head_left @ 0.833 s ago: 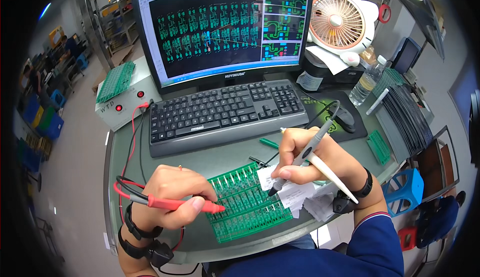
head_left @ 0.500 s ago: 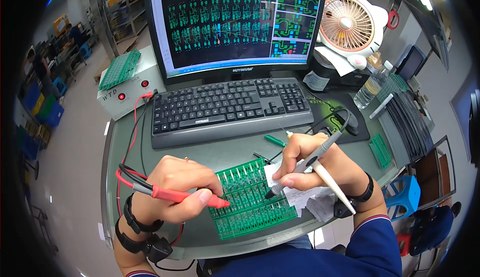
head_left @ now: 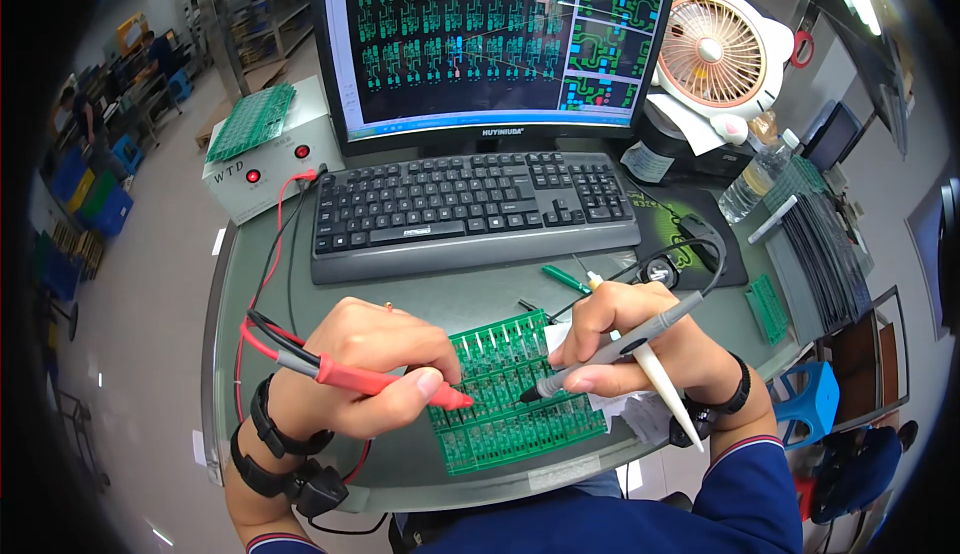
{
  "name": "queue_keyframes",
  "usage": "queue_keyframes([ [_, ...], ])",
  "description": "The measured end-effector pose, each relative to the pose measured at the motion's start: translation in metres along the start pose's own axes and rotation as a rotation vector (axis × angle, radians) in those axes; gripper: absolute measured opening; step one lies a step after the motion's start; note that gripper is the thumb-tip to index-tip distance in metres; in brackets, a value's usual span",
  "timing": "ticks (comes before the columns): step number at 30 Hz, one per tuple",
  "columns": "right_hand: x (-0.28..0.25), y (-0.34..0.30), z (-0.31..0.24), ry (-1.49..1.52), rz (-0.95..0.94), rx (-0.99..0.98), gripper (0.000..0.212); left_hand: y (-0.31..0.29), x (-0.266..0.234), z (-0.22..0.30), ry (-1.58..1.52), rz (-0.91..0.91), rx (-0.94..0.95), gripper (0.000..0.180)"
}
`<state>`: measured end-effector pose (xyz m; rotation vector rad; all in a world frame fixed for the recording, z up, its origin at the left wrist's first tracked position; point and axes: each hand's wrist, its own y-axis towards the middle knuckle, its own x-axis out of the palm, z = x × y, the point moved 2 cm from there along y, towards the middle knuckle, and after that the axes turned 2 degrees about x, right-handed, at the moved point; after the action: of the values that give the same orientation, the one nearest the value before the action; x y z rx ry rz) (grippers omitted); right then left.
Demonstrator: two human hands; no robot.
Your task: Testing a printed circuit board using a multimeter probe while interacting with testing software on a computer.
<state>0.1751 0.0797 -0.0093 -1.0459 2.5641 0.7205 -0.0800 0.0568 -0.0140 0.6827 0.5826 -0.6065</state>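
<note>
My left hand (head_left: 385,359) is closed around a red test probe (head_left: 365,379), its tip resting on or just over the left part of a green circuit board panel (head_left: 520,436). A grey test probe (head_left: 660,324) with a black tip is gripped in my right hand (head_left: 640,329), pointing down at the middle of the panel. Tucked in that same hand is a white pointed stick (head_left: 664,394), slanting toward me. Rows of small boards make up the panel, which lies flat on the table. I cannot tell whether either tip actually touches it.
Behind my hands sit a black keyboard (head_left: 470,204) and a monitor (head_left: 460,44) with a board layout. Paper slips (head_left: 645,416) lie beside the panel. A grey box (head_left: 270,169) stands left; a mouse (head_left: 700,239), bottle (head_left: 758,179) and fan (head_left: 710,49) stand right.
The grey probe's tip has shifted left across the panel, closer to the red one. The red tip stays near the same spot. The whole view has shifted slightly.
</note>
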Motion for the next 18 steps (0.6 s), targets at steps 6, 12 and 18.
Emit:
queue_keyframes([
  [6,0.0036,-0.0024,-0.0044,-0.027,-0.025,0.002,0.025,0.0005,-0.0001,-0.0004,-0.003,-0.001,0.001,0.031],
  [12,0.0073,-0.0010,-0.0033,-0.022,-0.031,-0.040,0.023,-0.0009,0.0006,-0.0025,-0.088,0.032,-0.012,0.021],
  [18,0.0085,-0.0020,-0.0048,-0.064,-0.044,-0.058,0.023,0.0015,-0.0031,0.0001,-0.170,-0.032,-0.071,0.033],
])
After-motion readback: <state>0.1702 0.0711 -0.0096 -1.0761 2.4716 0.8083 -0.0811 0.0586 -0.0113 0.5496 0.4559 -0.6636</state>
